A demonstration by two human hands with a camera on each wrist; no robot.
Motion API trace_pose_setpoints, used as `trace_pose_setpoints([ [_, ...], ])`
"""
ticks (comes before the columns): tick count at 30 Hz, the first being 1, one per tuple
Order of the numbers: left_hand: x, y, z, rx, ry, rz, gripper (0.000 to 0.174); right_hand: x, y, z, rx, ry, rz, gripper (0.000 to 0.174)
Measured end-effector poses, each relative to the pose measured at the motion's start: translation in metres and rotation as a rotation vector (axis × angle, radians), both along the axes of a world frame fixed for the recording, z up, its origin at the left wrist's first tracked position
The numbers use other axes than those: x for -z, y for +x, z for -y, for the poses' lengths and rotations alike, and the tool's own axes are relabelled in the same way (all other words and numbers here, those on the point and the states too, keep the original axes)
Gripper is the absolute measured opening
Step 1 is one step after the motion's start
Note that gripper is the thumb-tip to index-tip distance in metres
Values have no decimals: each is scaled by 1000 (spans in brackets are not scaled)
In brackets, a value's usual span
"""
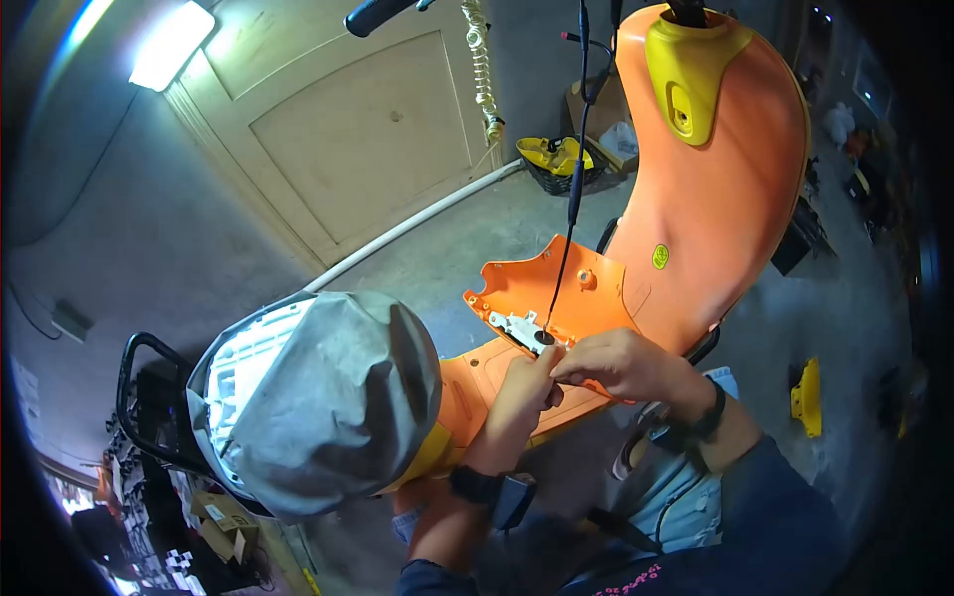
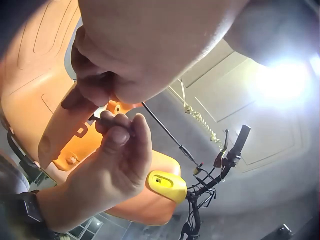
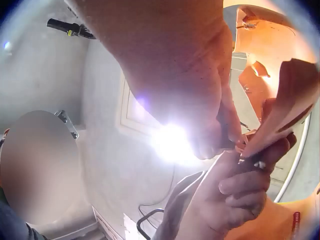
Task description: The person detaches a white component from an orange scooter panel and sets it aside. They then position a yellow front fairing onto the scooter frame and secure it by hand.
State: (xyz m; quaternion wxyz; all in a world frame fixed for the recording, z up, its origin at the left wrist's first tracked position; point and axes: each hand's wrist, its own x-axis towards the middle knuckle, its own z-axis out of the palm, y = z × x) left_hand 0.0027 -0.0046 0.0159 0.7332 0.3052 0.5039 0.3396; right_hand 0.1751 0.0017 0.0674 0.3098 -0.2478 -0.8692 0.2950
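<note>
My left hand (image 1: 524, 382) grips the lower edge of a loose orange plastic panel (image 1: 542, 266), which is tilted up over the orange body of a scooter (image 1: 706, 199). A white part (image 1: 515, 326) with a dark round piece sits on the panel's inner side, and a thin black cable (image 1: 564, 258) runs up from it. Close against the left fingers, my right hand (image 1: 618, 360) pinches a small dark rod-like piece (image 2: 96, 119) between thumb and fingers; its exact kind I cannot tell. In the right wrist view, the left fingers (image 3: 245, 187) curl under the panel edge.
A grey cover (image 1: 338, 407) drapes over the seat end at left, beside a black rack bar (image 1: 134, 397). Behind stand a panelled door (image 1: 358, 129) and a basket of yellow parts (image 1: 561, 164). Another yellow part (image 1: 807, 397) lies on the floor at right.
</note>
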Motion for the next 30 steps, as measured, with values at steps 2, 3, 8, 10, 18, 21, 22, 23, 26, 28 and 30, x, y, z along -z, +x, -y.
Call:
trace_pose_setpoints([
  [2,2,-1,-1,0,24,36,30,4,-1,-2,-38,-52,8,25],
  [3,-1,-2,-2,-5,41,47,29,10,0,-4,-65,-37,3,25],
  [8,1,-4,-3,-50,68,71,31,8,-7,-5,-69,56,-95,26],
  [10,4,-3,-3,-52,66,22,34,-1,-7,-3,-57,101,-63,23],
  [18,11,2,-4,-66,86,-49,34,5,-5,-2,14,86,-54,21],
  [21,8,1,-3,-28,102,-39,35,6,0,-3,-20,80,-25,25],
  [22,8,2,-3,-34,85,-25,36,5,-1,-3,-37,43,7,27],
  [23,7,1,-3,-40,72,-14,37,4,-2,-4,-49,44,-10,28],
  [26,1,0,-3,-16,83,-49,34,6,-1,-5,-35,-2,33,27],
  [28,-3,0,-5,-34,72,-24,34,4,-1,-5,-32,35,34,24],
  [30,-5,1,-2,-69,94,-23,34,-4,-4,-4,-36,120,65,24],
])
